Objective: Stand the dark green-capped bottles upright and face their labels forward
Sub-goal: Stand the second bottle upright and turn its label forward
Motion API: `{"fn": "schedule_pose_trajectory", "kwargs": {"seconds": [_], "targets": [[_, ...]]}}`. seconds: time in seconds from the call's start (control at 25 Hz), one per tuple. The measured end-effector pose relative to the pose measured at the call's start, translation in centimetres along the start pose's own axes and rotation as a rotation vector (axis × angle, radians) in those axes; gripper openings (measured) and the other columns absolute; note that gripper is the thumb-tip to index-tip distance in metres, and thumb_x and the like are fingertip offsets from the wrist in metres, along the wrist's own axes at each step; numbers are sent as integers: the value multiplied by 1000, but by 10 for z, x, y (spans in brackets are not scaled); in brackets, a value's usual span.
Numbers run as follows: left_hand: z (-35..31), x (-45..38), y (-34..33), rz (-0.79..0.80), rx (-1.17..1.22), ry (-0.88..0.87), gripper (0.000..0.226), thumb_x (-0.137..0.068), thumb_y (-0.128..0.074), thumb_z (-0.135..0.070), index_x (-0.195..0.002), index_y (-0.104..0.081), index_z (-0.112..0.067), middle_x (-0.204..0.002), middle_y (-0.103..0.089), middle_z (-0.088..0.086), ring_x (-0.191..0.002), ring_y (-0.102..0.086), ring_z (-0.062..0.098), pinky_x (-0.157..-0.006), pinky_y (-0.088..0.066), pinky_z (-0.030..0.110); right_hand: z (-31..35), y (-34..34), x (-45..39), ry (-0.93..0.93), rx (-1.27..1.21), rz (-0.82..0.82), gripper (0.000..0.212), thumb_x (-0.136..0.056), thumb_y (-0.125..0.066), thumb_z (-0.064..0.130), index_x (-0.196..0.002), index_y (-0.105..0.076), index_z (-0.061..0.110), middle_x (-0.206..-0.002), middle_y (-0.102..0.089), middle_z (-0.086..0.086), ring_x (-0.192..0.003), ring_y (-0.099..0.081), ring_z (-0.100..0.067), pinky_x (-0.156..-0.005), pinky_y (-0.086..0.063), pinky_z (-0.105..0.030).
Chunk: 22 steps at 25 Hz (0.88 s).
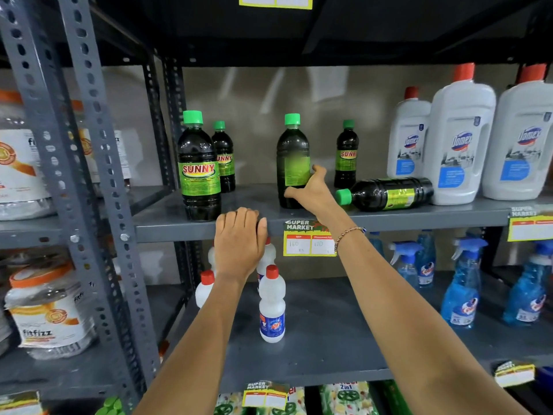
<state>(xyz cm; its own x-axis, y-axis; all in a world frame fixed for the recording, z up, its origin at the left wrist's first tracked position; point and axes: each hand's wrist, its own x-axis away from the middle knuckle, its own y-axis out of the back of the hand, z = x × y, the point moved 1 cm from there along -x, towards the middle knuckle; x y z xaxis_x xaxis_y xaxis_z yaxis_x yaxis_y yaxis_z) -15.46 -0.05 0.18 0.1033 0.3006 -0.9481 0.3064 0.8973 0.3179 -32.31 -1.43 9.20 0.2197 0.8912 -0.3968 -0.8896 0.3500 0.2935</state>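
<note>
Several dark bottles with green caps stand on the grey shelf (167, 226). A front left bottle (199, 169) and one behind it (223, 157) show "SUNNY" labels forward. My right hand (311, 190) grips the middle bottle (292, 154), upright, its blurred label turned to the right. Another upright bottle (346, 155) stands at the back. One bottle (386, 193) lies on its side, cap pointing left, just right of my right hand. My left hand (239, 241) rests flat on the shelf's front edge, holding nothing.
Large white Domex bottles (460, 145) with red caps stand right of the lying bottle. Price tag (308, 238) hangs on the shelf edge. Below are small white bottles (271, 307) and blue spray bottles (463, 283). Grey slotted uprights (89, 175) stand left.
</note>
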Motion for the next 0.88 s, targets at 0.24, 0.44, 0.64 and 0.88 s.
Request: {"fn": "schedule_pose_trajectory", "kwargs": {"seconds": [0.24, 0.44, 0.64, 0.88], "targets": [[0, 0, -1, 0, 25, 6, 35, -99, -33, -33, -93, -59, -10, -87, -61, 6, -77, -54, 26, -81, -38, 38, -3, -3, -1, 43, 113, -73, 97, -68, -84, 20, -139, -19, 5, -138, -44, -12, -128, -43, -27, -106, -38, -34], [0, 0, 1, -11, 33, 5, 33, -98, -36, -32, -93, -60, -10, -87, -62, 6, -78, -55, 25, -81, -40, 38, -1, 0, 1, -5, 72, 5, 90, -79, -73, 12, -144, -12, 6, -129, -44, -3, -112, -47, -19, -94, -40, -28], [0, 0, 1, -4, 43, 10, 34, -98, -35, -33, -93, -60, -10, -87, -62, 6, -78, -55, 26, -81, -40, 38, 1, -3, 5, 43, 103, -70, 96, -72, -80, 19, -141, -15, 6, -137, -42, -10, -127, -43, -26, -105, -39, -36], [0, 0, 0, 30, 52, 29, 36, -98, -34, -34, -96, -60, -11, -91, -63, 6, -82, -57, 26, -84, -43, 40, 2, 1, 9, 48, 110, -50, 90, -77, -77, 13, -141, -15, 5, -133, -49, -13, -114, -52, -23, -88, -38, -26]]}}
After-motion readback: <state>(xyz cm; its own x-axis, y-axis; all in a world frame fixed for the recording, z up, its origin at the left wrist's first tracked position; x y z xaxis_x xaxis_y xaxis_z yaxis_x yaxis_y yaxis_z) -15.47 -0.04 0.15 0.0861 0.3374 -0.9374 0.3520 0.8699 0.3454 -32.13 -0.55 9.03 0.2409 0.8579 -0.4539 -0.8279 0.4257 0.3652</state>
